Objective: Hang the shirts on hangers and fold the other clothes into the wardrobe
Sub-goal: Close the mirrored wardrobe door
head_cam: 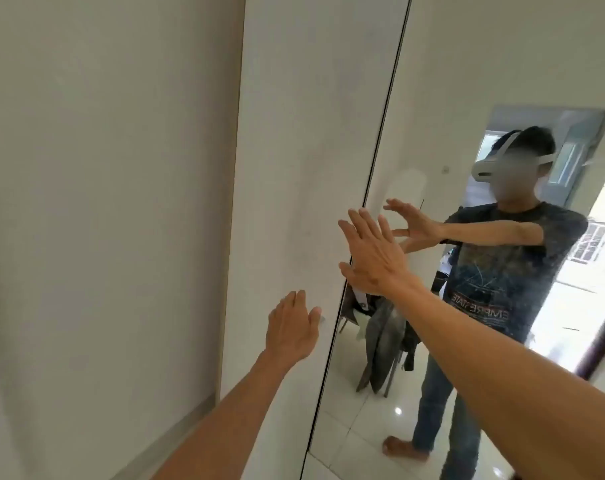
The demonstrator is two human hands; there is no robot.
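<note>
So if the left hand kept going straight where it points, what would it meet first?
Probably the white wardrobe door, just left of the mirror. The left hand is open and close to it; whether it touches is unclear.

Single view, worn on head. Faces forward and a little down, onto white wardrobe door [294,150] with mirror panel [450,81] to its right. Very near, with both filling most of frame. Rolled, with door edges leaning. Left hand [292,327] and right hand [370,251] reaching in from bottom edge. Caught in reflection as white headset [481,168].
</note>
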